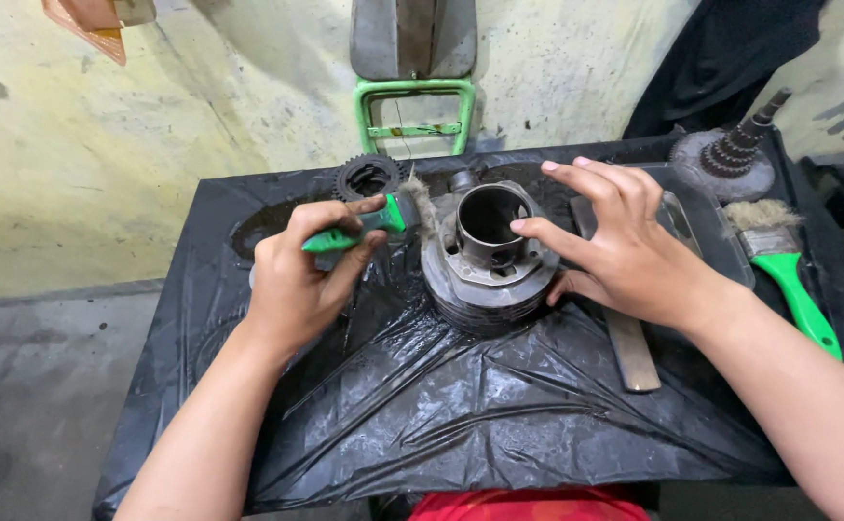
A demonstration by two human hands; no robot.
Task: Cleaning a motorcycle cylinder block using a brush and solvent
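A finned metal engine cylinder stands upright in the middle of a table covered with black plastic sheet. My left hand grips a small green-handled brush, its dirty bristles touching the cylinder's upper left side. My right hand rests on the cylinder's right side, thumb against the sleeve rim, fingers spread above it.
A toothed sprocket lies behind the left hand. At the right are a larger green-handled brush, a gear shaft assembly, a dark tray and a flat metal file. A green metal frame stands at the wall.
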